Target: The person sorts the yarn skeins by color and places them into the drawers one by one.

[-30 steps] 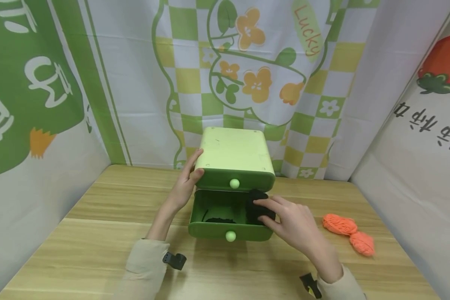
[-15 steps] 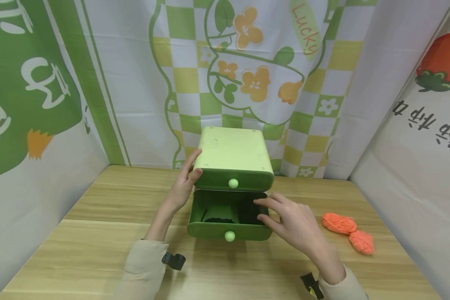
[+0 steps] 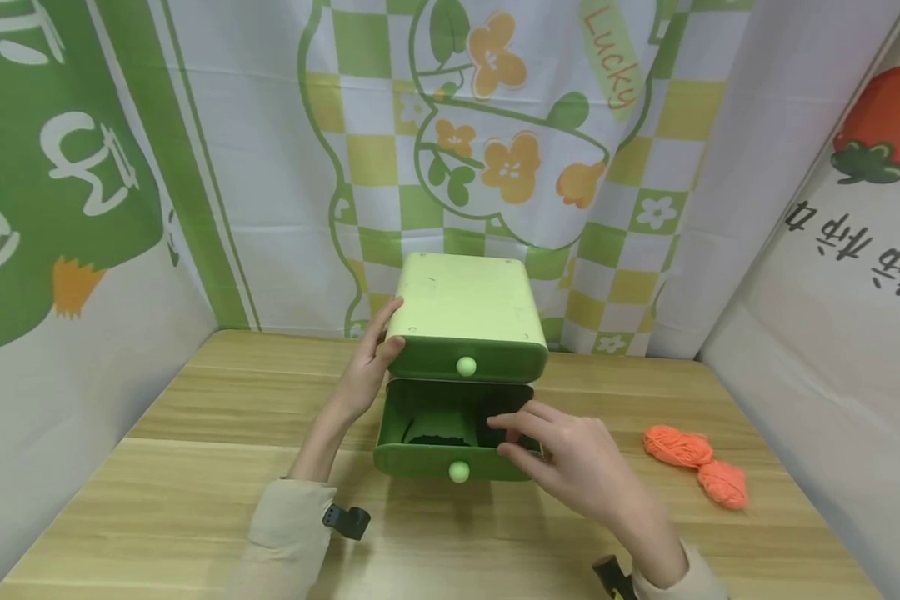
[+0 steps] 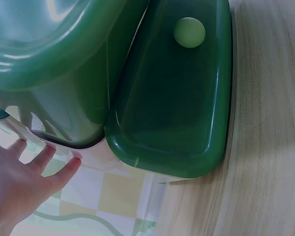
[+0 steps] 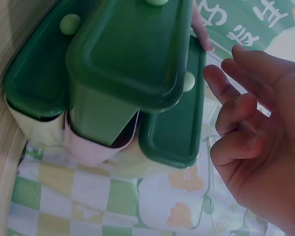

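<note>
A small drawer cabinet with a pale green top stands on the table. Its middle drawer is pulled out, also seen in the right wrist view as the jutting drawer. A dark bundle lies at the drawer's right end, and a black stringy piece near its front left. My left hand rests along the cabinet's left side, fingers extended. Over the drawer's right front corner, my right hand hovers with loosely bent fingers and nothing between them, as the right wrist view confirms.
Two tied orange yarn skeins lie right of the cabinet on the wooden table. The closed bottom drawer sits under the pulled-out one. Printed curtains stand behind and at both sides.
My right hand held the black bundle upright at the drawer's right end; it now lies lower inside, let go. The hand has shifted slightly left and down. My left hand stays put.
</note>
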`<state>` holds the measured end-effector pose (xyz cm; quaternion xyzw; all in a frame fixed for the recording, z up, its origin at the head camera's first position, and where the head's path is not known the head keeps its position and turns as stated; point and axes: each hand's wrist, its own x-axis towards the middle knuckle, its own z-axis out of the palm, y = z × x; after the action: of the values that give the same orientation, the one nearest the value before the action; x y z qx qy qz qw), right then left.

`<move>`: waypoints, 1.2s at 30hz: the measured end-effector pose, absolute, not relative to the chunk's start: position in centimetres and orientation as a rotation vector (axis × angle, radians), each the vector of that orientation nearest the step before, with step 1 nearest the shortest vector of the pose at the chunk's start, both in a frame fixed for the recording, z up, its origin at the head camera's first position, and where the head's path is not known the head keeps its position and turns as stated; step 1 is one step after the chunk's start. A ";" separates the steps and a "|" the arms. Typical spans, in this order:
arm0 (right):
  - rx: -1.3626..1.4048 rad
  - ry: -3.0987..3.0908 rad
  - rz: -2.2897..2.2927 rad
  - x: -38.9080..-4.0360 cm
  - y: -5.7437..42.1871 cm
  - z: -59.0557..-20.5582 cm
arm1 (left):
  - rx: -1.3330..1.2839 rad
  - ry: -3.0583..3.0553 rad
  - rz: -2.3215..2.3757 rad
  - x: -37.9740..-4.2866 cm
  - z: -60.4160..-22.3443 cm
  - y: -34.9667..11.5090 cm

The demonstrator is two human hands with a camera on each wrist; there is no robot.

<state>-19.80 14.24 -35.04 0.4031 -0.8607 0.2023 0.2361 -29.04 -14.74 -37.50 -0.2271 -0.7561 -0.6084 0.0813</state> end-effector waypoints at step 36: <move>1.487 -2.980 0.509 -18.7 12.2 -36.9 | -0.672 -2.259 -1.812 -30.9 -39.3 -15.0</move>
<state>-18.75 12.15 -36.90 0.4386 -0.8788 0.1500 -0.1133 -30.86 -15.01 -39.27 -0.2253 -0.7571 -0.6074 0.0842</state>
